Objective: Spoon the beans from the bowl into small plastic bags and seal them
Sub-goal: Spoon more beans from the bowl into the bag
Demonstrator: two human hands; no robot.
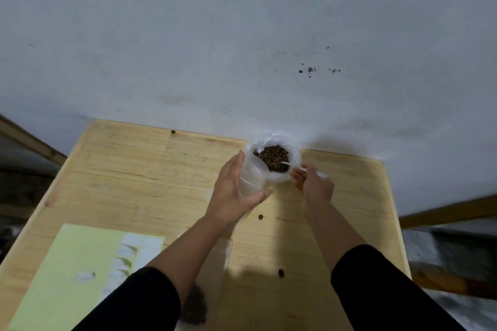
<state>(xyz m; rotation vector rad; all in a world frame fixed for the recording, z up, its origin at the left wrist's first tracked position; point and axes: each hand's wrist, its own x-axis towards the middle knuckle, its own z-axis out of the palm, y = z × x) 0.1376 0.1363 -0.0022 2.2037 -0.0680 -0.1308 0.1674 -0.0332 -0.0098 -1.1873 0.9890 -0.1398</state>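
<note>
The left hand (233,187) cups a clear plastic bag (252,176), fingers mostly straight around it; the right hand (313,183) pinches a white spoon (301,168) dipped into the beans (273,158); the bowl (294,154) sits at the tabletop's (150,169) far edge against the wall, bare wood left and near.

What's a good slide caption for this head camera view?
Right hand spoons brown beans while left hand holds a clear plastic bag.

beans (272,158) in bowl (293,152) | spoon (309,169) R | bag (251,177) L | table (161,169) under
</note>
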